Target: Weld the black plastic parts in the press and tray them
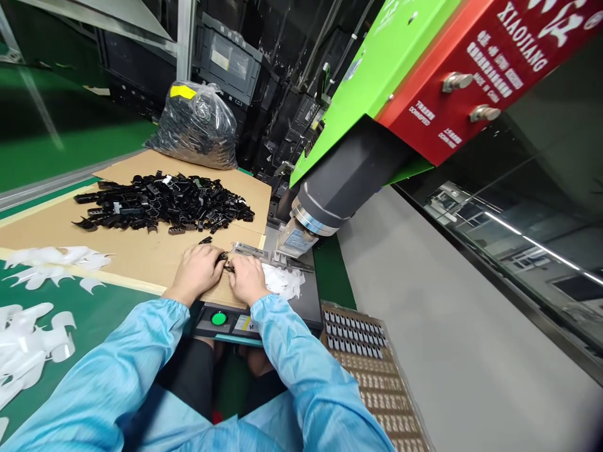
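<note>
Sleeves: blue, nearest the camera, converging on the cardboard sheet (141, 251).
Left hand (196, 271): fingers curled onto a small black part (225, 260).
Right hand (247, 278): pinching the same part from its right side.
Part position: between both hands' fingertips, equally near each; long axis too small to tell.
Pile of black parts (164, 202): farther, to the left.
Machine head (325, 194): far right.

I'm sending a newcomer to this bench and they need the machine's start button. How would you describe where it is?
Start at the big green and red machine and follow its grey cylinder down to the bench. On the dark panel at the front edge, below the left hand and right hand, sits the round green button, the only bright green thing on that panel.
</note>
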A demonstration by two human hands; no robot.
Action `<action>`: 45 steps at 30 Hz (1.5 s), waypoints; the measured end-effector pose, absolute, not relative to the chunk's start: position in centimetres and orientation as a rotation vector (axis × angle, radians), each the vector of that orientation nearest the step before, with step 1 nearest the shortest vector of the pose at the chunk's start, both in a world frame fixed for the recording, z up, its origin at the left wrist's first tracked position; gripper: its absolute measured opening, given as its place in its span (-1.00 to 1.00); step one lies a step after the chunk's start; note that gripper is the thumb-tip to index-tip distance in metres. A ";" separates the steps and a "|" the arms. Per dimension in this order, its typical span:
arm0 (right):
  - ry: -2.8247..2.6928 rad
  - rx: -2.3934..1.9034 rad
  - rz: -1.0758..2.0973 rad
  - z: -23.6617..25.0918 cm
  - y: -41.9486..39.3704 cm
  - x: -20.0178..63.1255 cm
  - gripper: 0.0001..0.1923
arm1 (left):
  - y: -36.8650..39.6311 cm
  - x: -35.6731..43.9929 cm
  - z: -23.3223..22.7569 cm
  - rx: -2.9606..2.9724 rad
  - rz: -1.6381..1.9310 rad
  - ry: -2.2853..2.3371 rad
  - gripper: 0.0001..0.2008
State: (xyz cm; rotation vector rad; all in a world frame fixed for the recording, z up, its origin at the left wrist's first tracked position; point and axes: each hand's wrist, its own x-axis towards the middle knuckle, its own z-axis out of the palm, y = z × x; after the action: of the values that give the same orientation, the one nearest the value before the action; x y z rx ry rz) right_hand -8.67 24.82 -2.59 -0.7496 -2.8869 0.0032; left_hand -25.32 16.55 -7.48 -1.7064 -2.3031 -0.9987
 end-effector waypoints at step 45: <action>-2.419 -1.289 0.089 -2.2 31.7 2.7 -0.70 | 12.8 -22.5 -9.3 -2.043 -1.039 -2.167 -0.53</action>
State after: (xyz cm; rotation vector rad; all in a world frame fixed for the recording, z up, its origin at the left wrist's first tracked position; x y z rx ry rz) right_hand 2.65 31.75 -2.23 -1.2886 -2.4186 0.0891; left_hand -22.55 12.81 -9.29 -2.0431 -2.1665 -1.0386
